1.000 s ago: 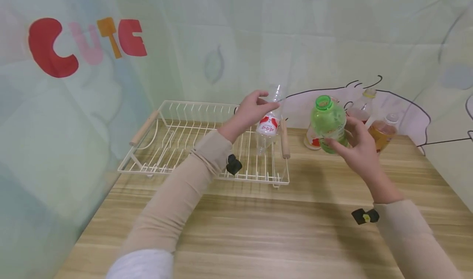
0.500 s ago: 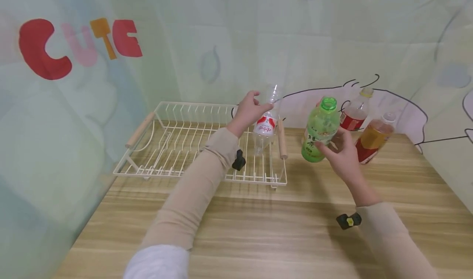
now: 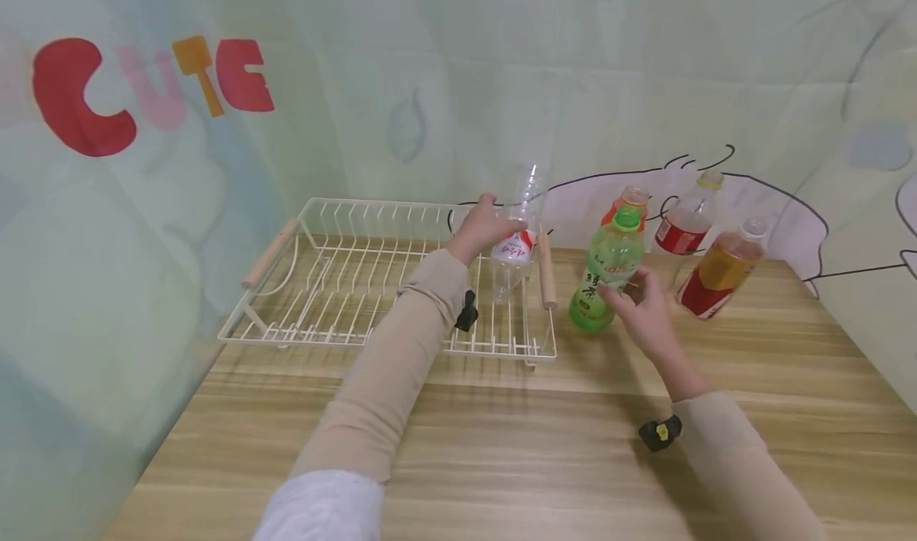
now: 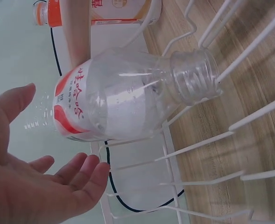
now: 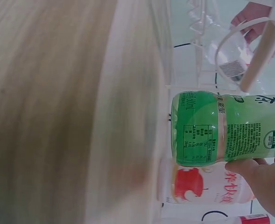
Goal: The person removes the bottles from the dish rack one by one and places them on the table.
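A clear plastic bottle point(image 3: 507, 269) with a red and white label stands neck down in the right end of the white wire dish rack point(image 3: 401, 348). Beside its upper part is my left hand point(image 3: 481, 231); the left wrist view shows the fingers point(image 4: 83, 175) spread and apart from the bottle. My right hand point(image 3: 650, 318) holds a green tea bottle point(image 3: 609, 270) nearly upright, thumb in front and fingers behind, just right of the rack. The bottle has no cap. Whether its base touches the table I cannot tell.
Behind the green bottle stands a bottle with an orange-red label point(image 3: 637, 199). Farther right are a red-labelled clear bottle point(image 3: 680, 227) and an amber drink bottle point(image 3: 719, 274). Wooden handles point(image 3: 548, 274) rise at both rack ends. A printed curtain point(image 3: 430, 64) hangs behind the wood-grain table point(image 3: 466, 445).
My right hand has brought the green bottle left and nearer, from among the other bottles toward the rack. My left hand has lowered slightly beside the clear bottle, which keeps its place.
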A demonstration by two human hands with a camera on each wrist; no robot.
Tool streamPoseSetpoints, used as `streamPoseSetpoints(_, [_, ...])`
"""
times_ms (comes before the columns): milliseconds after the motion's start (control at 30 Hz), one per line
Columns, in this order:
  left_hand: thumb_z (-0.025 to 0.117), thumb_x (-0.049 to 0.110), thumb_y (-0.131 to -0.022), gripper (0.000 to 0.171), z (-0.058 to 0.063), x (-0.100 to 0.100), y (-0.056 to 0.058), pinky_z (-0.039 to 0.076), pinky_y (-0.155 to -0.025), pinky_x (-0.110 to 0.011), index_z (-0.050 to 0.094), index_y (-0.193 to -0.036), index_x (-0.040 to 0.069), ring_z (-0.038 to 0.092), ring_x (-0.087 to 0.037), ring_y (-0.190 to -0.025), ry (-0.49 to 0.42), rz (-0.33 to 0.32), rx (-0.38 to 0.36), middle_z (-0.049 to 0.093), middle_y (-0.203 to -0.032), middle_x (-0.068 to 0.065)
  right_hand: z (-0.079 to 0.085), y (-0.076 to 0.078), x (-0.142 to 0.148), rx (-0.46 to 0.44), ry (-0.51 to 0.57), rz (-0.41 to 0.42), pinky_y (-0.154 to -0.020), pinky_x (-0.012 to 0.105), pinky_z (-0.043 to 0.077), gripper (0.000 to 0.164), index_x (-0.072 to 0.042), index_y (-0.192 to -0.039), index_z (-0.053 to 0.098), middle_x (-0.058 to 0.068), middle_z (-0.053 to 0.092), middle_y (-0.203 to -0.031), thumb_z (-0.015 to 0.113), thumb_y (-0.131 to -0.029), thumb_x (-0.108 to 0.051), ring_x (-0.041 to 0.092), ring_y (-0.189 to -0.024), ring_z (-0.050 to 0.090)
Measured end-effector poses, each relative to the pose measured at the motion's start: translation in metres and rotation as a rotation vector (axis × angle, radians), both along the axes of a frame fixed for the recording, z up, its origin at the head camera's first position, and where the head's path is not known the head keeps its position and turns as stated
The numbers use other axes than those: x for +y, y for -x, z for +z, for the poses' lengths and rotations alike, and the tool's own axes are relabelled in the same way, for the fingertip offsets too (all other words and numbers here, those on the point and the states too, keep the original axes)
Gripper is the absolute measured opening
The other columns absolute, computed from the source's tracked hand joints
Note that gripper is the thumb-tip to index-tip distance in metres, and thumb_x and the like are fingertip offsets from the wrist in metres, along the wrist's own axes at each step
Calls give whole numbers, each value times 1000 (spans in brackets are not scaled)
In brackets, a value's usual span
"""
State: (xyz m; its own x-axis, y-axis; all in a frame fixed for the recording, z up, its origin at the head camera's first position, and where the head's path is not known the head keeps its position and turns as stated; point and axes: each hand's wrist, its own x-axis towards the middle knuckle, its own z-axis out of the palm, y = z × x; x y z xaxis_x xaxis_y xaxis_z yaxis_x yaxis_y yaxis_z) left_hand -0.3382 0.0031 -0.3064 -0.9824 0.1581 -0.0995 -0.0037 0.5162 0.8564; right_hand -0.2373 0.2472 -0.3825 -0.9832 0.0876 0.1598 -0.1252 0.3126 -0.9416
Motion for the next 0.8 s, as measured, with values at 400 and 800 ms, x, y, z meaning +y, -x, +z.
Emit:
streamPoseSetpoints(400, [65, 39, -90, 91, -9, -4, 1, 23, -115, -49, 8, -154, 8, 22, -35, -144, -25, -81, -95, 21, -157, -17, -10, 3, -4, -53, 18, -13, -110, 46, 34, 63, 7, -139, 25, 26, 36, -139, 60, -93, -18, 36, -131, 41])
streamPoseSetpoints(800, [64, 41, -90, 90, -18, -8, 8, 36, -107, -50, 11, -154, 6, 36, -32, -136, -75, -123, -161, 28, -154, -15, -16, 5, -6, -50, 43, -6, -110, 45, 34, 61, 6, -140, 25, 25, 36, -140, 59, -94, -16, 35, -130, 41])
